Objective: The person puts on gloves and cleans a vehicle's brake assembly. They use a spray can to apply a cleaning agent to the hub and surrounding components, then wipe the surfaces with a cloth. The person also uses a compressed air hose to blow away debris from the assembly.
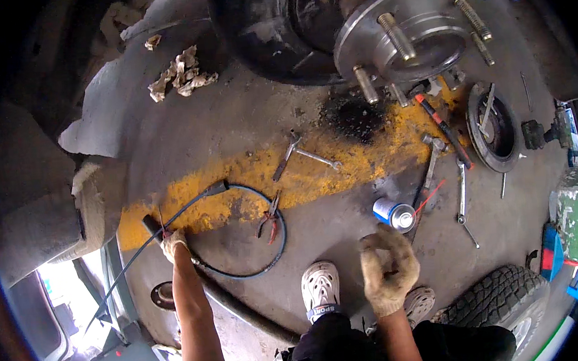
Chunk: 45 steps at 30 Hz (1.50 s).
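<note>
My left hand (175,246), in a pale work glove, reaches down to the floor at the left. Its fingers are closed beside a black cylindrical piece (151,224) and a thin upright shaft; the grip itself is hidden. A blue hose (283,238) loops on the floor right of this hand, with red-handled pliers (269,221) inside the loop. In a soiled glove, my right hand (390,271) is raised near my shoes. Its fingers curl toward the thumb, and I cannot make out anything held. Just beyond it stands a blue and white spray can (392,215) with a red straw.
A wheel hub (386,36) with threaded studs hangs at the top. Wrenches (463,192), a hammer (432,149), a red and black bar (445,131) and a metal ring (497,142) lie at the right. A tyre (491,297) sits lower right; crumpled paper (181,74) lies far left.
</note>
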### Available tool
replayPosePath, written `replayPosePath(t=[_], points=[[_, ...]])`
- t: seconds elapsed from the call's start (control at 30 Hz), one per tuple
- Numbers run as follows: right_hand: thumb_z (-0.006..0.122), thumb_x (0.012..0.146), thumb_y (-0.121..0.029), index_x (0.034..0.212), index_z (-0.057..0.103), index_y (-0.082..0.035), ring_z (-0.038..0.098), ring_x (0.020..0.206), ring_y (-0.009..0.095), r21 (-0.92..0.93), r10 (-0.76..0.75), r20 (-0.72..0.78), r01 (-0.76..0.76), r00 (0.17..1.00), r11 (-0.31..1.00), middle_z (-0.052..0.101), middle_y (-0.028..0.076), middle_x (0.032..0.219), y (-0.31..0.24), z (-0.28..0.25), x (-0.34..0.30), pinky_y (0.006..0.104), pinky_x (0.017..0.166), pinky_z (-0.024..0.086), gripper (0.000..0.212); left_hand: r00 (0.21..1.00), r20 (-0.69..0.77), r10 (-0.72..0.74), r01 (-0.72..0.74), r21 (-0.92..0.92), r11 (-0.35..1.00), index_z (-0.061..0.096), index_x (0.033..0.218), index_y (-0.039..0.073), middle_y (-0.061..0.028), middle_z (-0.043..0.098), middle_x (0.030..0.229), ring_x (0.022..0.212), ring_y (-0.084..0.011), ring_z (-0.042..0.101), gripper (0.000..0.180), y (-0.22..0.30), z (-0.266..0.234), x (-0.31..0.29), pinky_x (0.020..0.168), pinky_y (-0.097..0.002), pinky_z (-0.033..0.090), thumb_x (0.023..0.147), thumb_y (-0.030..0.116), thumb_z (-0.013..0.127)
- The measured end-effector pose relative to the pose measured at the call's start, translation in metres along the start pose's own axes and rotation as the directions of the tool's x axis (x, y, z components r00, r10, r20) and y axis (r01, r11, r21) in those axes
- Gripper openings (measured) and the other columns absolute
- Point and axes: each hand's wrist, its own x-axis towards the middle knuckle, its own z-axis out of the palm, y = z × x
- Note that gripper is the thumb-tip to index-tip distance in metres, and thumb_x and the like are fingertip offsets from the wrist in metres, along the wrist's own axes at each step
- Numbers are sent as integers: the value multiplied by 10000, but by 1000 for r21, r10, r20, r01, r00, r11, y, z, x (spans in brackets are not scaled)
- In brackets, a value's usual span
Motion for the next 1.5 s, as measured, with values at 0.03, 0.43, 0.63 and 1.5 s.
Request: replayPosePath(t=[0.03, 0.43, 0.63, 1.5], points=[[688, 729, -22, 960, 652, 0, 691, 800, 230, 20, 16, -19, -16, 1000, 1000, 701, 117, 809, -4, 4, 1, 332, 782, 526, 234, 995, -72, -68, 69, 17, 997, 636, 1157, 60, -171, 655, 1143, 1009, -302, 654, 595, 5, 2, -7, 874, -389, 503, 627, 303, 754], [474, 914, -23, 1192, 615, 0, 585, 1113, 269, -263, -579, -311, 518, 753, 814, 602, 156, 1221, -83, -98, 246, 349, 989, 454, 313, 720, 391, 573, 234, -915, 329, 568, 1118, -15, -87, 629, 974, 676, -155, 596, 375, -84, -26, -23, 574, -258, 483, 763, 62, 661], [421, 900, 21, 1262, 590, -73, 539, 1186, 262, -745, -797, 105, 578, 595, 333, 570, 123, 1294, -76, -88, 343, 329, 1046, 400, 410, 426, 574, 700, -51, -757, 652, 601, 1058, -33, -18, 543, 660, 495, -124, 512, 344, -11, -122, -138, 473, -241, 434, 754, 119, 655], [442, 863, 14, 1428, 378, -73, 454, 1278, 267, -816, -232, 238, 324, 943, 480, 458, 143, 1410, -73, -82, 374, 323, 1077, 354, 575, -18, -65, 998, -899, -436, -45, 618, 810, 21, -217, 649, 762, 754, -396, 635, 249, 79, -190, -280, 689, -472, 504, 829, 253, 530]])
